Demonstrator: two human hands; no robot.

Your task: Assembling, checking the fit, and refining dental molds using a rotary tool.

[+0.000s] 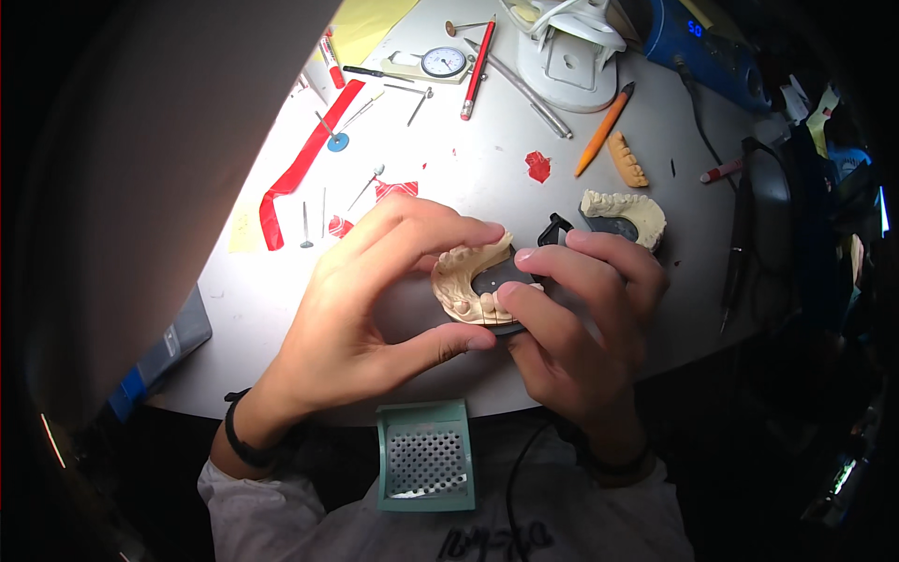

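Observation:
A cream plaster dental cast (451,274) on a dark base is held low over the table between my two hands. My left hand (342,314) is curved around its left side, thumb at the front edge and index fingertip at the back. On the other side, my right hand (585,323) grips the cast's right front, its fingers over the small teeth there. Those fingers hide part of the cast's right arm. Behind my right fingers are a black plastic hinge piece (554,229) and a second cream cast (644,214) on a dark base.
Red wax strip (307,159), dial gauge (442,63), red pencil (478,70) and several small rotary tools lie behind. An orange pointed tool (604,129) and tan tooth piece (626,161) lie back right, near a white stand (562,80). A green perforated tray (426,459) is at the front edge.

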